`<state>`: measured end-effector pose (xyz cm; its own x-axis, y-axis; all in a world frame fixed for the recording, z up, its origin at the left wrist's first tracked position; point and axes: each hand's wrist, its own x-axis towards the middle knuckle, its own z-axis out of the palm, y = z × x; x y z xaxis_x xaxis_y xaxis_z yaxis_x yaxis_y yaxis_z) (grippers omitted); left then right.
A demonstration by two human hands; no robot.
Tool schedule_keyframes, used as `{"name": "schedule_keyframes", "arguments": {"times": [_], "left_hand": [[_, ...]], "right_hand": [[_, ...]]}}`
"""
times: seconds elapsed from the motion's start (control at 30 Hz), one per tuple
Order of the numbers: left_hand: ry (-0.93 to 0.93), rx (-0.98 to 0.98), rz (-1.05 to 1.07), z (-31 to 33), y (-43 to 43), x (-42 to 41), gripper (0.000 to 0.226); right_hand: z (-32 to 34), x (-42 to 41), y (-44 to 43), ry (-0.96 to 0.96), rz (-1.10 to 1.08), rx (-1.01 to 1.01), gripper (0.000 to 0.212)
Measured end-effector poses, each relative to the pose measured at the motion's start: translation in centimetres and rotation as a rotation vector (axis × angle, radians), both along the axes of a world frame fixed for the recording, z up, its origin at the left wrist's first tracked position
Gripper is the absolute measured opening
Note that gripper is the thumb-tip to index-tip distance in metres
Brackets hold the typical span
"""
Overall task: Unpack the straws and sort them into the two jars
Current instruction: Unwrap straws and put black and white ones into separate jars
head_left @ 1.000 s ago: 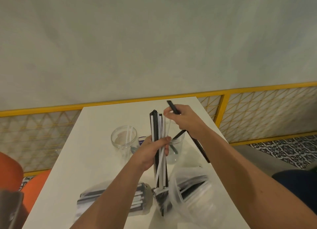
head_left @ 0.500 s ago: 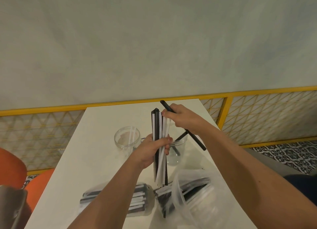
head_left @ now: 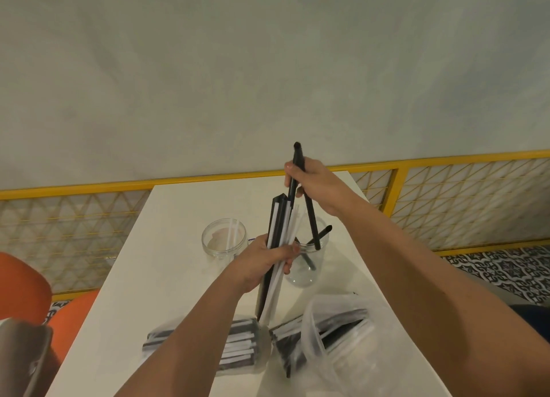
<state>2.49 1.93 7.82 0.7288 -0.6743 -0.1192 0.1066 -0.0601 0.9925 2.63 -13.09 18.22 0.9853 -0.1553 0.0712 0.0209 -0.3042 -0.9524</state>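
Observation:
My left hand (head_left: 263, 261) grips an upright bundle of black and white straws (head_left: 278, 241) above the white table (head_left: 166, 265). My right hand (head_left: 315, 185) holds two black straws (head_left: 311, 221) near their top; one points down over the mouth of the right clear jar (head_left: 306, 265), the other lies along the bundle's top. That jar has a black straw leaning inside. The left clear jar (head_left: 223, 238) holds white straws. Packs of straws in clear plastic (head_left: 238, 346) lie near the table's front, and an opened bag (head_left: 336, 334) sits at the front right.
A yellow-framed lattice railing (head_left: 395, 188) runs behind and to the right of the table. An orange chair (head_left: 26, 286) stands at the left. A patterned tile floor (head_left: 491, 268) shows at the right.
My right hand has risen and swung its black straws from slanted to nearly upright, so one tip now hangs over the right jar. My left hand keeps its grip on the bundle.

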Motion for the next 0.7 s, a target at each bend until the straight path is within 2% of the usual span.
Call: {"name": "schedule_keyframes", "arguments": {"times": [0.13,0.17,0.27,0.33,0.4,0.7], "left_hand": [[-0.045,0.055,-0.029,-0.7,1.0,0.0,0.023],[-0.029,0.065,0.007,-1.0,1.3,0.2,0.029],[0.036,0.054,0.105,-1.7,1.9,0.3,0.031],[0.063,0.022,0.132,-1.7,2.0,0.5,0.029],[0.084,-0.011,0.139,-1.5,1.9,0.6,0.028],[0.219,-0.142,0.222,-0.5,1.7,0.8,0.024]], "right_hand": [[1.6,0.5,-0.8,-0.149,-0.140,0.296,0.014],[2.2,0.6,-1.2,-0.204,-0.179,0.370,0.012],[3.4,0.7,-2.5,-0.382,-0.331,0.461,0.014],[3.4,0.8,-2.9,-0.457,-0.384,0.414,0.015],[2.0,0.9,-2.6,-0.453,-0.386,0.307,0.014],[-6.9,2.0,-1.3,-0.089,-0.245,-0.053,0.008]]}}
